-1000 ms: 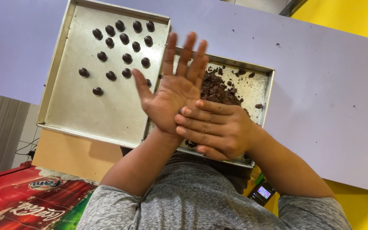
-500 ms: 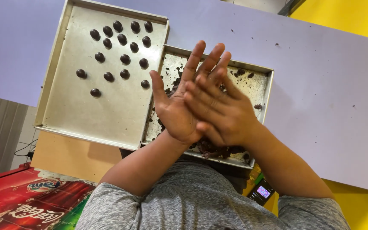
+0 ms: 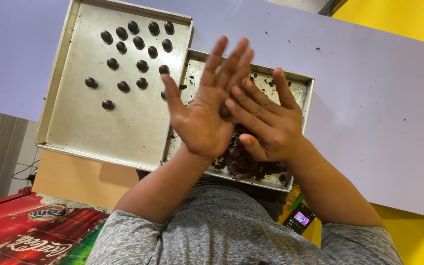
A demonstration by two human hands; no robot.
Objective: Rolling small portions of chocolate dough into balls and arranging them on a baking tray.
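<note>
Left hand (image 3: 203, 115) and right hand (image 3: 266, 122) pressed palm to palm, a dark dough ball (image 3: 225, 112) pinched between them above the dough tray (image 3: 300, 81). Finished balls (image 3: 136, 41) sit on the large tray (image 3: 99, 127). Risk: loosened palms could drop the ball; hard pressure could flatten it.

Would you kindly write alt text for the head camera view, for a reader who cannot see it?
Two bare hands, left hand and right hand, press palm to palm around a dark ball above a small metal tray of dark crumbly mixture. Beside it, a larger tray holds rows of finished dark balls.
</note>
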